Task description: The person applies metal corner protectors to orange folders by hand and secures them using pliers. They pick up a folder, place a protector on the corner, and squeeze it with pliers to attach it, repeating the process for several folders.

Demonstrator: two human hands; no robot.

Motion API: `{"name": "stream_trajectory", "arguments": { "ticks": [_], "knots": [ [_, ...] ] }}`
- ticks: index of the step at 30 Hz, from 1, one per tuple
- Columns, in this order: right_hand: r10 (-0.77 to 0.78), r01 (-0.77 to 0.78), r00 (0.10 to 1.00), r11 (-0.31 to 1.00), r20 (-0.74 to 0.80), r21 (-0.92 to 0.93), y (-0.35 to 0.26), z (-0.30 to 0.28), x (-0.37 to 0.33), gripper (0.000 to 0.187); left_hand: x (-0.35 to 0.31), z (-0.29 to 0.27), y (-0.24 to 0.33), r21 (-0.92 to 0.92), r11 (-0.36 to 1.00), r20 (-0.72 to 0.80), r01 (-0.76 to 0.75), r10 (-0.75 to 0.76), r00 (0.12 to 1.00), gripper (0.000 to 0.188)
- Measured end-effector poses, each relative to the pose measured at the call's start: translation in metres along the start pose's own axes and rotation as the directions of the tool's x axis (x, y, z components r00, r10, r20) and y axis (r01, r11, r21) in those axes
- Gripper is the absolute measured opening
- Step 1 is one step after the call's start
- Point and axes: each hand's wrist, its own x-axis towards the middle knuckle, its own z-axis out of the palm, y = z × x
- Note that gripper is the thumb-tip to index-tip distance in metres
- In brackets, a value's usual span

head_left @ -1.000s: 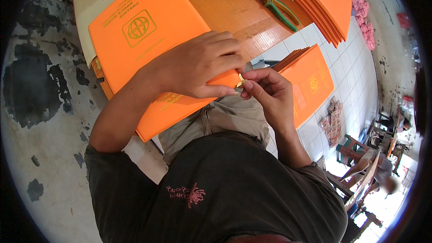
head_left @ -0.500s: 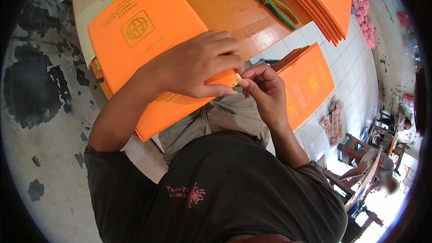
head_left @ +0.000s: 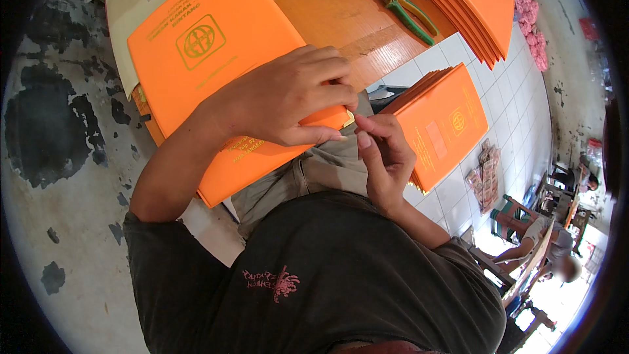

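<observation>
A large orange folder (head_left: 190,72) with gold print lies over the table edge and my lap. My left hand (head_left: 288,95) rests across it, gripping the edge beside its near right corner, thumb below and fingers above. On that corner sits a small gold metal corner piece (head_left: 350,118). My right hand (head_left: 388,160) is just to the right of it. Its index fingertip is at or very near the metal, its thumb stands a little apart from the index finger, and nothing shows between them. The other right fingers are curled and partly hidden.
Green-handled pliers (head_left: 400,6) lie on the wooden table (head_left: 314,10) near gold metal strips. A stack of orange folders (head_left: 468,3) is at the table's far right; another orange stack (head_left: 449,121) stands right of my hand. Farther right, a person (head_left: 557,249) sits by wooden furniture.
My right thumb and index finger have parted from their pinch on the gold corner piece and drawn back slightly toward me. The left hand and folder have barely moved.
</observation>
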Motion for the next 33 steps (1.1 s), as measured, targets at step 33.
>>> {"name": "stream_trajectory", "arguments": {
  "ticks": [33],
  "knots": [
    [-0.486, 0.324, 0.87, 0.44, 0.08, -0.838, -0.017, -0.061, 0.141, 0.043, 0.003, -0.003, 0.001, -0.069, 0.998, 0.005, 0.013, -0.012, 1.0, 0.045]
  ]
}}
